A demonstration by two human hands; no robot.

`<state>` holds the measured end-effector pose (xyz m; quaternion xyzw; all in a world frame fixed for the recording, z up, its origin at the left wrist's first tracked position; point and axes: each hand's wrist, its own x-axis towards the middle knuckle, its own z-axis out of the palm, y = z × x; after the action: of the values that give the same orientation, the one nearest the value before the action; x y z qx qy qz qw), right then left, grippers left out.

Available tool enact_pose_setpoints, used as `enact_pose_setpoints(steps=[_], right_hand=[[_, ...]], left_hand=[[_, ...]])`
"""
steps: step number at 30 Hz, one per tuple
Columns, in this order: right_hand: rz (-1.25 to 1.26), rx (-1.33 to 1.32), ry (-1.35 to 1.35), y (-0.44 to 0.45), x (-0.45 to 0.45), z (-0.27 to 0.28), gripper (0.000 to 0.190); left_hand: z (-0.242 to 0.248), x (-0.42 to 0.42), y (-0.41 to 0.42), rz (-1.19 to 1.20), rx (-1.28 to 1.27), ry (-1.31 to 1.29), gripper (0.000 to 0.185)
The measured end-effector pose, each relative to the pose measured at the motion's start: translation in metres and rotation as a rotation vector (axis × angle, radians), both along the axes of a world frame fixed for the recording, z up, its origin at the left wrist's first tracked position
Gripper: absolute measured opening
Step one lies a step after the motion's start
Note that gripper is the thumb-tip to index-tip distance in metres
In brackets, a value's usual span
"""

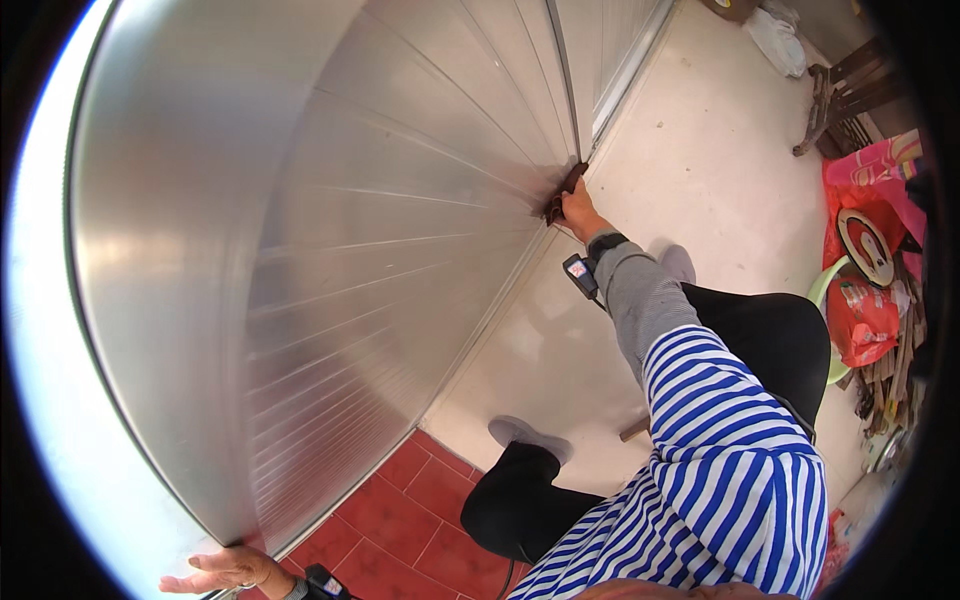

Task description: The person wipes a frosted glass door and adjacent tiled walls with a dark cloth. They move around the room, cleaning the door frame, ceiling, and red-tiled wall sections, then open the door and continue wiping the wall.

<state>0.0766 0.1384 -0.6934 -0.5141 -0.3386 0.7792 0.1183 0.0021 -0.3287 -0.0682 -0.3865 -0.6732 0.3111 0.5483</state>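
A large ribbed, silvery metal panel, apparently a door, fills the left side of the view. My right hand grips a dark brown cloth and presses it against the panel near its foot, by the floor. At the lower left rim, my left hand is at the panel's outer edge with its fingers spread and nothing seen in it. A ring is on one finger. Whether its palm bears on that edge cannot be told.
Pale floor meets red tiles beneath the panel. At right are a dark wooden chair, a light green basin with a red plastic bag, and wood strips. A white plastic bag lies at upper right.
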Motion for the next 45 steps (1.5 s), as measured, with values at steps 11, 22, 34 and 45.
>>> enact_pose_setpoints(steps=[11, 22, 34, 45], right_hand=[[0.037, 0.416, 0.249, -0.023, 0.01, 0.185, 0.033], [-0.038, 1.082, 0.662, -0.053, 0.009, 0.476, 0.074], [-0.077, 1.215, 0.562, -0.013, 0.01, 0.461, 0.07], [-0.004, 1.168, 0.309, 0.003, 0.009, 0.387, 0.067]], left_hand=[[-0.015, -0.007, -0.005, -0.13, 0.574, -0.113, 0.063], [-0.018, -0.009, 0.003, -0.21, 0.587, -0.077, 0.065], [-0.017, -0.008, 0.008, -0.244, 0.591, -0.067, 0.063], [-0.019, -0.012, 0.005, -0.205, 0.61, -0.051, 0.065]])
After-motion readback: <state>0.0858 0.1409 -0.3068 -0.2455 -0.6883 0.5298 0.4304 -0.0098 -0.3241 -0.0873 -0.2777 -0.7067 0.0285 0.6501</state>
